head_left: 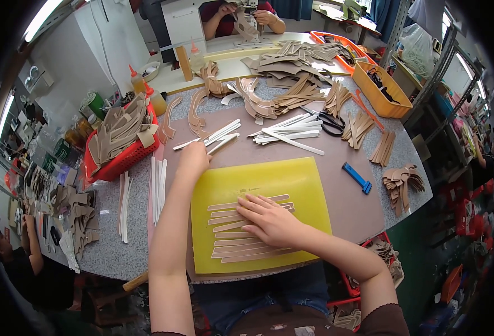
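Observation:
My right hand [266,219] lies flat, fingers spread, on a row of narrow tan strips with pale edges [252,246]. These strips rest side by side on a yellow board [303,179] in front of me. Beyond the board's far left corner, my left hand [194,159] reaches to a small bunch of white strips [220,131]. Its finger and thumb close around the near end of one white strip [224,144]; the other fingertips are partly hidden. More white strips [291,133] lie in a loose pile to the right of that bunch.
Black-handled scissors [332,124], a blue tool [357,178] and bundles of tan pieces [402,185] lie to the right. On the left stand a red basket [121,159] of pieces and glue bottles [156,101]. Across the table, a person's hands [266,18] work at a sewing machine [185,28].

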`<state>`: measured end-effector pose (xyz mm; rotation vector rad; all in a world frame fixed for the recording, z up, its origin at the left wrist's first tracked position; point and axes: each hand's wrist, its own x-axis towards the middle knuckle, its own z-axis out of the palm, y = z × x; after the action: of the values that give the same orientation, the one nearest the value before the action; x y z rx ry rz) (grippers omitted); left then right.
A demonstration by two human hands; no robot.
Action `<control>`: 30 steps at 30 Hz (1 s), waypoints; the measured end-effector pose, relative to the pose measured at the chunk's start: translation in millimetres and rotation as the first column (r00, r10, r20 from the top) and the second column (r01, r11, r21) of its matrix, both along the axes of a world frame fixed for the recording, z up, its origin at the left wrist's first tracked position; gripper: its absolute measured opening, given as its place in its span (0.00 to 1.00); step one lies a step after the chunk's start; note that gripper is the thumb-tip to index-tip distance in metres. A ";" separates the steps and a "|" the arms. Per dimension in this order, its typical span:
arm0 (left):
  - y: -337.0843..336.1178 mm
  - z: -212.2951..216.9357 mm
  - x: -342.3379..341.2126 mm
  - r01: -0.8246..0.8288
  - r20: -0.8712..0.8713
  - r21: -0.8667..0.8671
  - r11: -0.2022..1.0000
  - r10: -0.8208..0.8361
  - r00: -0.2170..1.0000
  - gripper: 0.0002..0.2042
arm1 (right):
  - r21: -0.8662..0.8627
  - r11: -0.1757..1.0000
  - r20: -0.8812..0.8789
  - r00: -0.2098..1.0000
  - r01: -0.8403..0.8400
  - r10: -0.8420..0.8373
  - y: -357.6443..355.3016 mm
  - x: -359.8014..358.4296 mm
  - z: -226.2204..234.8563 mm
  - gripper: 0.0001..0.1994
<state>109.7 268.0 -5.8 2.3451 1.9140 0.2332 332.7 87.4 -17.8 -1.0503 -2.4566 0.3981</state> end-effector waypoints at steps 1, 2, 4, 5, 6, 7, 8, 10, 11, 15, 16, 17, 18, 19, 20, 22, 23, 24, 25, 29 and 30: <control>3.9 -1.0 -0.6 0.057 -0.055 0.037 0.998 -0.055 0.997 0.09 | 0.000 1.000 -0.022 1.000 -0.004 0.004 -0.3 0.9 0.7 0.24; 6.5 -2.0 -2.7 0.113 -0.113 0.070 0.991 -0.105 0.988 0.08 | 0.000 1.000 -0.046 0.999 -0.012 0.012 -0.7 1.1 1.3 0.22; 6.7 -2.4 -4.1 0.172 -0.175 0.096 0.980 -0.153 0.972 0.08 | -0.002 1.000 -0.073 0.997 -0.018 0.018 -1.5 3.0 2.1 0.21; 4.0 -1.5 -4.0 0.190 -0.122 0.146 0.971 -0.173 0.977 0.08 | -0.002 1.000 -0.086 0.996 -0.011 0.011 -1.4 5.5 2.7 0.20; 0.3 -0.8 -4.7 0.203 -0.069 0.196 0.959 -0.193 0.979 0.09 | -0.002 1.000 -0.099 0.995 -0.005 0.005 -1.1 8.1 3.6 0.20; -3.7 0.1 -5.8 0.213 -0.017 0.246 0.946 -0.215 0.976 0.09 | -0.001 1.000 -0.112 0.994 0.001 -0.001 -0.4 10.7 4.3 0.19; -7.4 1.0 -6.7 0.219 0.035 0.296 0.930 -0.240 0.970 0.09 | -0.001 1.000 -0.125 0.992 0.007 -0.007 0.5 12.8 4.6 0.18; -21.6 23.0 8.2 0.267 0.091 0.184 0.946 -0.286 0.954 0.09 | 0.006 0.999 -0.142 0.989 0.031 -0.030 7.3 17.9 4.7 0.17; -32.5 35.7 22.9 0.319 0.161 0.068 0.945 -0.326 0.932 0.10 | 0.007 0.998 -0.150 0.987 0.059 -0.058 8.9 22.7 3.8 0.16; -57.8 39.7 36.6 0.426 0.293 -0.115 0.897 -0.379 0.878 0.11 | -0.005 0.993 -0.187 0.975 0.119 -0.117 5.4 31.7 5.8 0.13; -58.1 33.8 34.0 0.430 0.276 -0.066 0.900 -0.398 0.875 0.12 | -0.008 0.991 -0.205 0.970 0.133 -0.132 6.7 32.3 6.8 0.12; -59.8 29.1 31.3 0.433 0.257 -0.017 0.901 -0.414 0.873 0.12 | -0.012 0.989 -0.225 0.964 0.147 -0.146 8.0 32.8 8.0 0.12; -63.3 25.0 28.2 0.434 0.236 0.032 0.900 -0.429 0.872 0.13 | -0.015 0.987 -0.244 0.957 0.159 -0.158 9.4 33.2 9.3 0.11; -72.9 29.3 31.4 0.404 0.230 0.003 0.915 -0.394 0.890 0.17 | -0.021 0.985 -0.239 0.956 0.169 -0.169 10.6 38.9 7.3 0.11; -86.6 32.5 35.6 0.373 0.222 -0.026 0.927 -0.359 0.907 0.22 | -0.010 0.978 -0.234 0.951 0.208 -0.204 10.8 47.5 5.6 0.11; -120.1 7.3 37.0 0.404 0.174 0.057 0.913 -0.408 0.897 0.27 | 0.015 0.965 -0.239 0.938 0.263 -0.252 12.4 56.2 4.1 0.11; -135.2 -2.1 38.0 0.434 0.120 0.140 0.890 -0.450 0.885 0.33 | 0.026 0.957 -0.243 0.930 0.289 -0.274 13.2 57.0 4.4 0.11; -147.6 -6.0 38.7 0.429 0.119 0.135 0.893 -0.445 0.888 0.33 | 0.021 0.959 -0.245 0.931 0.284 -0.270 14.5 55.3 4.7 0.11; -159.0 -9.4 39.5 0.424 0.112 0.119 0.898 -0.436 0.893 0.35 | 0.019 0.961 -0.260 0.929 0.277 -0.263 17.7 52.6 4.6 0.12; -174.3 -15.8 49.9 0.399 0.087 0.088 0.913 -0.406 0.910 0.42 | 0.003 0.967 -0.290 0.926 0.255 -0.243 51.6 41.3 0.2 0.12; -168.2 -14.4 54.1 0.390 0.112 0.075 0.918 -0.396 0.911 0.42 | -0.020 0.966 -0.275 0.928 0.257 -0.252 64.1 37.5 -5.4 0.12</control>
<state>163.8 99.8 -20.1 2.6121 1.3555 0.3829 370.2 151.4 -23.2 -1.2012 -2.0447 0.4083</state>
